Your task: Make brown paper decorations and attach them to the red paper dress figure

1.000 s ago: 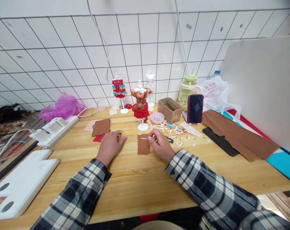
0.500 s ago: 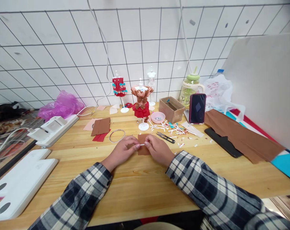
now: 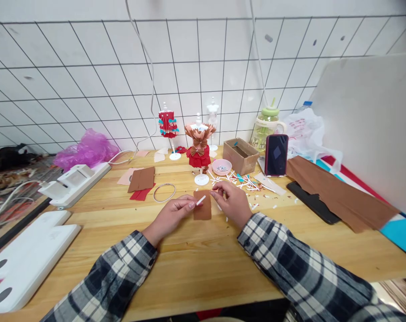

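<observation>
Between thumb and fingers, my left hand (image 3: 176, 214) pinches a small white strip (image 3: 200, 200), possibly tape. Below the strip, a brown crepe-like paper rectangle (image 3: 202, 212) lies flat on the table. My right hand (image 3: 232, 202) is just to the right of the rectangle, thumb and forefinger pinched together; whatever is between them is too small to make out. Behind the hands stands a mini dress form (image 3: 198, 154) dressed in red and brown pleated paper with bows. A metal ring (image 3: 164, 192) rests left of the rectangle.
White scraps (image 3: 243, 181) are strewn around a pink dish (image 3: 222, 167) and a cardboard box (image 3: 240, 155). A phone (image 3: 276, 155) stands upright at the right. Brown sheets (image 3: 141, 180) lie left, near a power strip (image 3: 82, 183). Another dress form (image 3: 168, 127) stands behind.
My hands have parted: the right has moved right and up from the white strip, which stays in the left and is now tilted. More of the brown rectangle shows.
</observation>
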A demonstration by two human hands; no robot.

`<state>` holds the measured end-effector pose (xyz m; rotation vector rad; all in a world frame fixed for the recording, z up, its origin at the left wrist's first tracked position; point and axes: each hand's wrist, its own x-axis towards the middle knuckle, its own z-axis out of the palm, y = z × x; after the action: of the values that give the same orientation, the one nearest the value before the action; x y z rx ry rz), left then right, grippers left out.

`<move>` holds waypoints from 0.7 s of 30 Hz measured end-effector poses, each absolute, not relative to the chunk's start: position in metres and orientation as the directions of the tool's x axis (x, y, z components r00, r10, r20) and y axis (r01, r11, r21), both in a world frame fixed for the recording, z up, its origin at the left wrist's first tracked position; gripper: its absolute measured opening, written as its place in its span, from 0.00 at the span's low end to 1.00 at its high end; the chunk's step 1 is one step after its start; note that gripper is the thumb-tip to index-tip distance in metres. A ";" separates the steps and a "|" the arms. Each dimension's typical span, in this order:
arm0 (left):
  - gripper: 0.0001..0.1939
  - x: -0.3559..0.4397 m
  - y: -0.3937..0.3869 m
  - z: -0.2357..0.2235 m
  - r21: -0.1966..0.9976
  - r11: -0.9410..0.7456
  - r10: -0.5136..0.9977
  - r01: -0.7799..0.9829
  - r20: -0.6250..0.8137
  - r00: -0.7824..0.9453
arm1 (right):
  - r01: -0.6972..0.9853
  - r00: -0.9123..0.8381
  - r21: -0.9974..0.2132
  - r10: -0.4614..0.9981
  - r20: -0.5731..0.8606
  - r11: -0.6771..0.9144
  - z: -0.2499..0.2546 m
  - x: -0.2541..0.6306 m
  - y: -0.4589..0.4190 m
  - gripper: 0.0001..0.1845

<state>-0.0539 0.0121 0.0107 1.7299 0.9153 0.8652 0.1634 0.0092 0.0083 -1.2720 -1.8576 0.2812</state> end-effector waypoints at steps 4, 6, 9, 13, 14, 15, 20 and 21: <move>0.17 -0.055 0.015 -0.005 0.989 -0.147 0.859 0.012 0.122 0.496 | 0.643 -0.325 -0.383 0.689 0.648 0.663 0.011 0.161 0.002 0.10; 0.17 -0.055 0.015 -0.011 0.993 -0.090 0.846 -0.082 0.120 0.519 | 0.660 -0.382 -0.308 0.659 0.648 0.685 0.009 0.159 0.000 0.11; 0.18 -0.056 0.014 -0.013 0.994 -0.035 0.832 -0.106 0.088 0.548 | 0.703 -0.397 -0.260 0.668 0.629 0.662 0.005 0.157 0.000 0.12; 0.19 -0.056 0.012 -0.004 0.993 -0.101 0.838 0.053 0.057 0.543 | 0.724 -0.388 -0.268 0.697 0.603 0.636 0.003 0.156 0.000 0.11; 0.18 -0.056 0.012 -0.001 0.986 -0.135 0.833 0.094 0.062 0.549 | 0.727 -0.387 -0.277 0.708 0.590 0.629 0.003 0.156 0.000 0.11; 0.18 -0.056 0.011 0.001 0.977 -0.172 0.826 0.129 0.072 0.559 | 0.731 -0.385 -0.286 0.721 0.577 0.619 0.003 0.155 -0.001 0.11; 0.18 -0.052 0.012 0.005 0.891 -0.378 0.787 0.251 0.166 0.594 | 0.757 -0.356 -0.344 0.792 0.496 0.555 0.004 0.150 -0.002 0.08; 0.17 -0.052 0.012 0.004 0.863 -0.420 0.780 0.282 0.184 0.598 | 0.751 -0.345 -0.377 0.808 0.477 0.543 0.003 0.149 -0.002 0.07</move>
<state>-0.0516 0.0122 0.0044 1.9765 0.8431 0.7414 0.1489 -0.0019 0.0031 -1.2530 -2.1549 0.1193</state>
